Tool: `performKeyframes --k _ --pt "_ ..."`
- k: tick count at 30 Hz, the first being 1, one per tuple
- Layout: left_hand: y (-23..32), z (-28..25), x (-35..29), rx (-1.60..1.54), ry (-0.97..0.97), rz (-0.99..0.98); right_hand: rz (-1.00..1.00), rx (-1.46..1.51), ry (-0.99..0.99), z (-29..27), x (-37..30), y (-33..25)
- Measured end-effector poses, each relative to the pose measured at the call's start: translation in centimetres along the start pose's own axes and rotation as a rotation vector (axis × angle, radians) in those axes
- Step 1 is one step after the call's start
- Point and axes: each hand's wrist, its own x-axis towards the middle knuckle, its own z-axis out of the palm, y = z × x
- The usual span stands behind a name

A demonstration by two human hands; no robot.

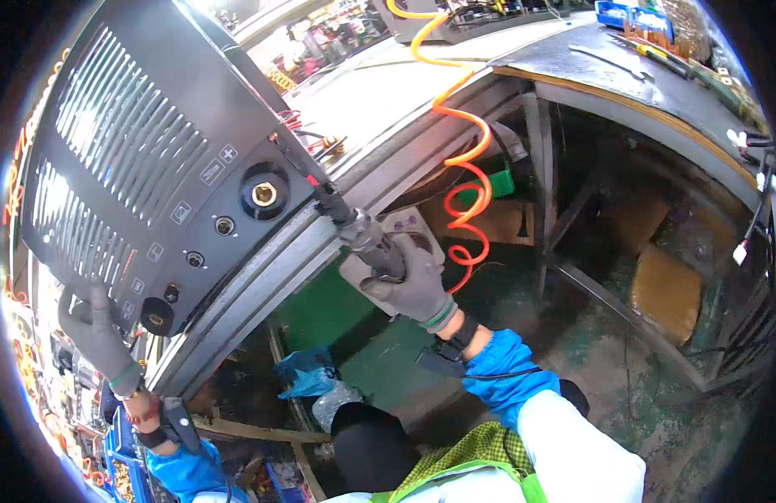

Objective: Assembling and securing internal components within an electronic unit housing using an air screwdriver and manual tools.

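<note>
A large black machine housing (195, 126) with slotted vents lies tilted at the left, its panel carrying round sockets and a brass-centred connector (264, 194). My right hand (413, 281), in a grey glove, is wrapped round a dark power screwdriver (373, 239). The tool's slim front end points up and left along the housing's right edge; whether its tip touches a screw I cannot tell. At the housing's lower left corner is my left hand (98, 331), also gloved, its fingers apart against the panel near a black round knob (158, 316).
A metal rail (262, 268) runs beneath the housing. An orange coiled hose (472, 159) hangs right of my right hand. Beyond it stands a dark-topped bench (589, 67) with a wrench (610, 60) and blue bins (635, 18). Blue plastic (306, 373) lies below the rail.
</note>
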Motion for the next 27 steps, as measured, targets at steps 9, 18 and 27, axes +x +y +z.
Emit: performKeyframes --k 9,18,27 --pt "-4.2 -0.1 2.6 -0.421 -0.230 -0.227 -0.034 0.057 0.034 0.3 -0.7 0.1" --pt "-1.0 2.2 3.4 -0.535 -0.077 -0.315 -0.061 -0.019 0.084 -0.3 -0.3 -0.3" --pt "2.6 2.4 2.8 -0.695 -0.221 -0.477 -0.010 0.015 0.052 0.6 -0.7 0.6"
